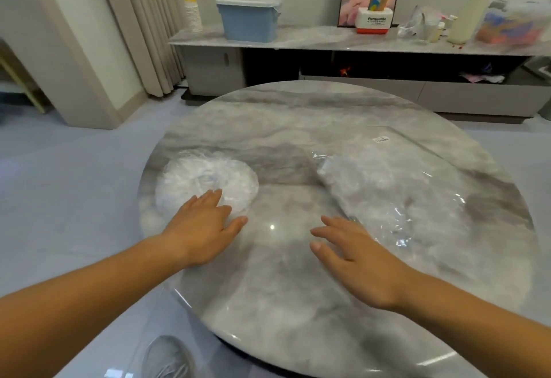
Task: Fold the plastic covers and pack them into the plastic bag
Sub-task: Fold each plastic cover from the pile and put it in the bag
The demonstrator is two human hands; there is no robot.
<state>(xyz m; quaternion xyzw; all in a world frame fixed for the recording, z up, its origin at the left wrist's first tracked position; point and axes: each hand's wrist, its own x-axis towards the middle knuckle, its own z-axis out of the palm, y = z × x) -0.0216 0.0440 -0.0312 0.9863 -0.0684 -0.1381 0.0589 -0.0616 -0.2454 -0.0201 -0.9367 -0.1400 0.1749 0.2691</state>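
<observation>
Round marble tabletop (283, 303), living room, sideboard (298, 39) behind. Your left hand (202, 228), fingers (213, 198) straight, touches plastic covers (205, 180) heaped left. Your right hand (360, 258), fingers relaxed and holding nothing, beside plastic bag (387, 192), lying diagonally at right.

On the table (283, 273), the plastic covers (205, 180) lie at its left side, the plastic bag (387, 186) at its right, and a sideboard (313, 36) stands behind it.
</observation>
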